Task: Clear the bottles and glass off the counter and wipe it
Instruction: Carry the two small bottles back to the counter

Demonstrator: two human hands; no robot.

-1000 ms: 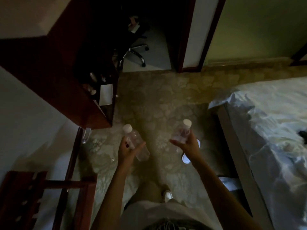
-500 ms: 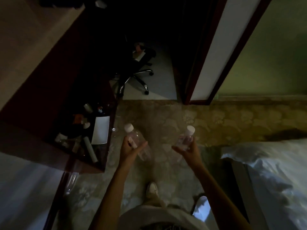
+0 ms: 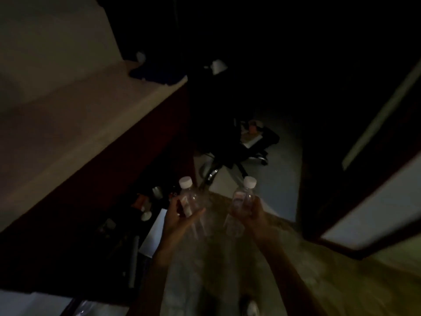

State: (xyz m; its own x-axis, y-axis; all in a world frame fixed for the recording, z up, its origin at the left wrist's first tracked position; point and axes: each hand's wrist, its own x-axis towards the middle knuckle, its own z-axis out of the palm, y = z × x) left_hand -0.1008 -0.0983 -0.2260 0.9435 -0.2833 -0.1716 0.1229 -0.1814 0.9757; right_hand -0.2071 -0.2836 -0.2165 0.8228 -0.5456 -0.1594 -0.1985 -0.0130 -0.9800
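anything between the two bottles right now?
Nothing held. In the head view, the left hand's bottle and the right hand's bottle are apart, with only patterned carpet showing through the gap.

Clear glossy plastic bottles [image 3: 192,201], white plastic caps [image 3: 185,181]

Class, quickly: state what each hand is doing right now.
Left hand: closed on a bottle.
Right hand: closed on another bottle.

Open carpet [image 3: 227,258] lay ahead between the cluttered dark shelf [image 3: 127,224] leftward and the door [image 3: 364,179] rightward; an office chair [image 3: 237,153] blocked the doorway beyond.
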